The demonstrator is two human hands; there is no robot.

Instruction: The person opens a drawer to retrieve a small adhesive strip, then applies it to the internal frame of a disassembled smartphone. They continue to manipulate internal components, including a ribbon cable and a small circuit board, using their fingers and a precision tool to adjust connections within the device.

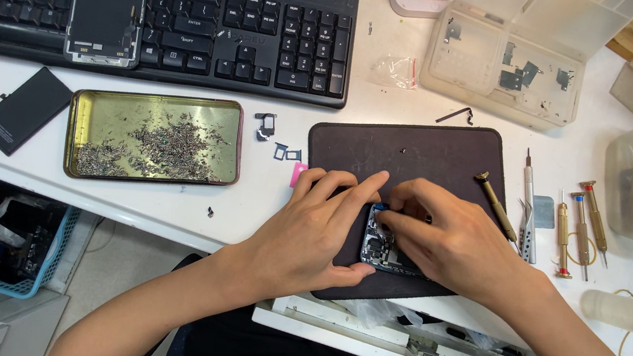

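**Kid:** On the dark mat (412, 152), what do the hands do?

**Helper:** Both hands rest on an open phone (381, 248) that lies on the near part of the mat. The left hand (312, 228) lies flat over the phone's left side, fingers close together and stretched toward the phone's top. The right hand (453, 241) has its fingers bent and bunched at the phone's top corner. They seem to pinch a small blue bit, but I cannot tell for sure.

**Kid:** What sits near the mat?

**Helper:** Left of the mat is a gold tin tray (81, 132) full of tiny screws. Right of the mat lie small screwdrivers (563, 233). Behind the mat is a black keyboard (269, 26).
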